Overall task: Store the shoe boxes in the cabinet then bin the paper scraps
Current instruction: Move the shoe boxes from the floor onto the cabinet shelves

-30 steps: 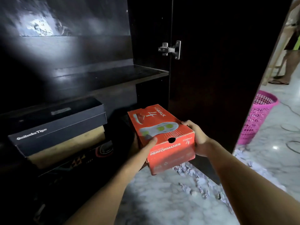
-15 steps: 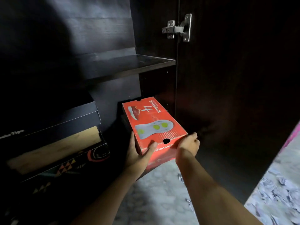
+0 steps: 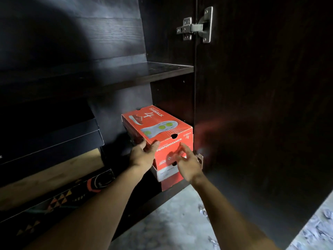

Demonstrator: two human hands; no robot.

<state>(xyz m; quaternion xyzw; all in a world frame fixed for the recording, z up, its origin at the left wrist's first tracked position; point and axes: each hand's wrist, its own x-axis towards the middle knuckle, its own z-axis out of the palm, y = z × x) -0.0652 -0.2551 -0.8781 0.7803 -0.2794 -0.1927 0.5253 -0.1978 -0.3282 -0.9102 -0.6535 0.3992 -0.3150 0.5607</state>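
Observation:
A red shoe box [image 3: 158, 126] printed "GOwalk 4" and "PERFORMANCE" sits inside the dark cabinet [image 3: 126, 76], low in its right corner, on top of another red and white box [image 3: 166, 175]. My left hand [image 3: 142, 155] grips the red box's near left corner, thumb on its front face. My right hand [image 3: 187, 164] rests against the front face with the fingers spread, holding nothing. Crumpled paper scraps [image 3: 317, 230] lie on the marble floor at the lower right.
A stack of other shoe boxes fills the cabinet's left side: a black box [image 3: 54, 138] on top, a patterned box [image 3: 63, 197] below. The open cabinet door [image 3: 261, 105] stands close on the right, with a metal hinge [image 3: 196, 27]. A bare shelf [image 3: 144, 73] runs above.
The red box has gone from in front of the cabinet deeper into its lower right corner, onto another box. My right hand has slid from the box's side to its front face.

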